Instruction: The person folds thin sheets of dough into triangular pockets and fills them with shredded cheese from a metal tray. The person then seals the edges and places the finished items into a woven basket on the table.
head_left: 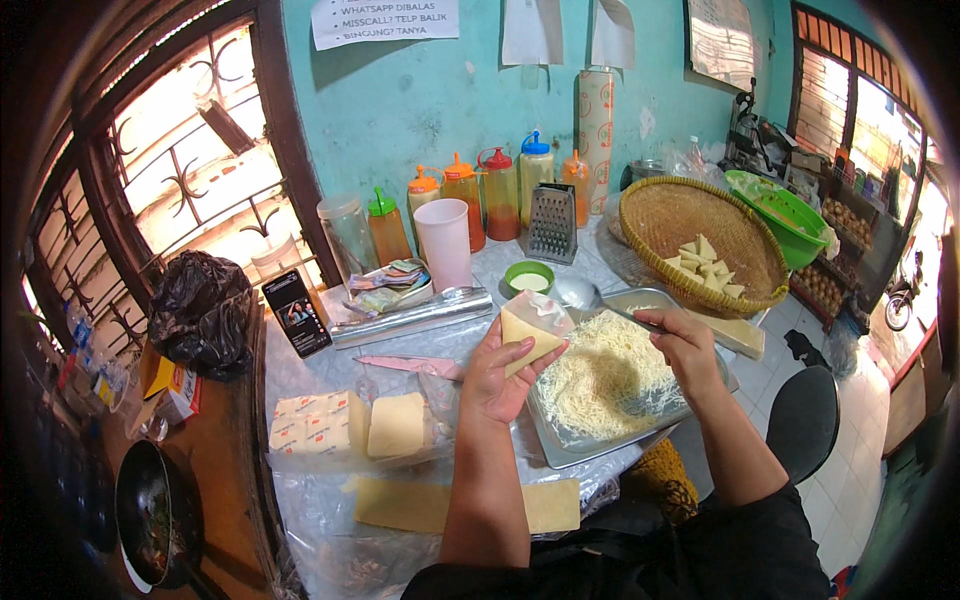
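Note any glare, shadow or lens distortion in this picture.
Head view: daylight washes out the left window; head view: a shadow darkens part of the pale shreds in the metal tray; head view: fisheye curves edges near the rim, corners black.

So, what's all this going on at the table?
A person is working with both bare hands. The left hand holds up a folded, cone-like dough wrapper, while the right hand grips a metal spoon, its bowl close to the wrapper. Beneath them sits a metal tray of pale shreds, probably grated cheese. Folded triangles lie in a round woven basket, and a flat dough strip lies nearest the person.
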{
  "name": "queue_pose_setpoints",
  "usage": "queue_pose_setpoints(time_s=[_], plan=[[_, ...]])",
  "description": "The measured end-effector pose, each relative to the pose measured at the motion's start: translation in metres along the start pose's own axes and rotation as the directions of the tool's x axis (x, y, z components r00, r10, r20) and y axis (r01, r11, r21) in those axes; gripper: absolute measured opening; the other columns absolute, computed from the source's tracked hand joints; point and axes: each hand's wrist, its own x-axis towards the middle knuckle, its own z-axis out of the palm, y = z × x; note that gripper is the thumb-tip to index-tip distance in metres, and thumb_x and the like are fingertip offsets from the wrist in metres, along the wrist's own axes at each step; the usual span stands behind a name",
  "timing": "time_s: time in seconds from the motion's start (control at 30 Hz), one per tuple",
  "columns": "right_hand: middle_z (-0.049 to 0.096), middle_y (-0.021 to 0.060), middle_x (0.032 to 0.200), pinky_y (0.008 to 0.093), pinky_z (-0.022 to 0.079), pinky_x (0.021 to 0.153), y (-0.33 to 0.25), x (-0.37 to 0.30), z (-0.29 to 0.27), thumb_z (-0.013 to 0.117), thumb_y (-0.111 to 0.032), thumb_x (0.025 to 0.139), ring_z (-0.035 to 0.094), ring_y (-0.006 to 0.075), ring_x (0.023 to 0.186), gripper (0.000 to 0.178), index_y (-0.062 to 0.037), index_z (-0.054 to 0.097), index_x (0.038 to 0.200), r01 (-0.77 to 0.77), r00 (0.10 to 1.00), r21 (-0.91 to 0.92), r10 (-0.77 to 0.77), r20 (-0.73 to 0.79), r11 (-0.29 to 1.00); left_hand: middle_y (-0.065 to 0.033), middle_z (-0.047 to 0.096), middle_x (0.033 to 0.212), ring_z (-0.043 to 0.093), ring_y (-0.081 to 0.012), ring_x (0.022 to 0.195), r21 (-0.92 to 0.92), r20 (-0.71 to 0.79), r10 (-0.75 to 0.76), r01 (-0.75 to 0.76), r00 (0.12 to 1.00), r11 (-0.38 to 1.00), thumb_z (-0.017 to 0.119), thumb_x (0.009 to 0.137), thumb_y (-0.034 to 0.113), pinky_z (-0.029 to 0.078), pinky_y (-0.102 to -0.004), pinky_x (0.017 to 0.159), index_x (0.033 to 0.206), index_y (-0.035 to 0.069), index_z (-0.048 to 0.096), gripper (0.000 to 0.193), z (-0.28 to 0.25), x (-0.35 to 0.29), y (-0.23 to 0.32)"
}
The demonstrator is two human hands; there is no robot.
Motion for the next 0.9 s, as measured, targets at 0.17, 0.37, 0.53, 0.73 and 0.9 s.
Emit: queue_pose_setpoints(time_s=[0.17,0.37,0.53,0.73,0.9], plan=[[0.052,0.0102,0.077,0.0288,0.04,0.07,0.003,-0.018,-0.001,0.053,-0.002,0.076,0.053,0.022,0.075,0.03,-0.0016,0.064,0.104,0.15,0.988,-0.247,-0.138,0.065,0.957,-0.0165,0.046,0.127,0.048,-0.0347,0.116,0.005,0.003,0.006,-0.006,1.0,1.0,0.052,0.077,-0.009,0.043,-0.0492,0.099,0.134,0.005,0.034,0.061,0.001,0.002,-0.002],[0.052,0.0037,0.073,0.0241,0.036,0.06,0.014,-0.019,-0.002,0.052,-0.003,0.075,0.047,0.0133,0.066,0.032,0.0,0.064,0.105,-0.105,0.993,0.163,0.112,-0.029,0.981,-0.0167,0.045,0.128,0.048,-0.0351,0.117,-0.035,-0.003,0.004,-0.004,1.0,0.999,0.051,0.077,-0.009,0.042,-0.051,0.099,0.134,0.005,0.034,0.061,0.001,0.001,-0.002],[0.051,0.0014,0.07,0.0207,0.031,0.054,0.019,-0.025,-0.001,0.051,-0.003,0.071,0.041,0.0099,0.058,0.035,0.0038,0.064,0.104,-0.321,0.946,0.409,0.314,0.086,0.854,-0.017,0.045,0.128,0.047,-0.0355,0.118,-0.111,0.046,0.011,-0.006,0.999,0.994,0.05,0.078,-0.009,0.041,-0.0531,0.099,0.133,0.006,0.034,0.06,0.001,0.0,-0.003],[0.053,0.0024,0.068,0.0202,0.031,0.053,0.024,-0.025,-0.004,0.05,-0.002,0.068,0.041,0.0097,0.058,0.037,0.0053,0.064,0.102,-0.32,0.94,0.473,0.339,0.048,0.821,-0.0172,0.044,0.129,0.047,-0.0362,0.118,-0.157,0.062,0.002,0.008,0.998,0.988,0.05,0.078,-0.01,0.041,-0.0529,0.1,0.133,0.007,0.035,0.059,-0.001,0.0,-0.003],[0.052,0.0014,0.066,0.0211,0.032,0.052,0.019,-0.023,-0.005,0.052,-0.004,0.07,0.041,0.0101,0.055,0.034,0.0063,0.064,0.1,-0.234,0.957,0.356,0.279,-0.078,0.904,-0.0159,0.045,0.128,0.047,-0.0353,0.117,-0.092,0.028,-0.001,0.004,1.0,0.996,0.049,0.078,-0.01,0.043,-0.0514,0.098,0.133,0.007,0.035,0.06,0.002,0.0,-0.001]])
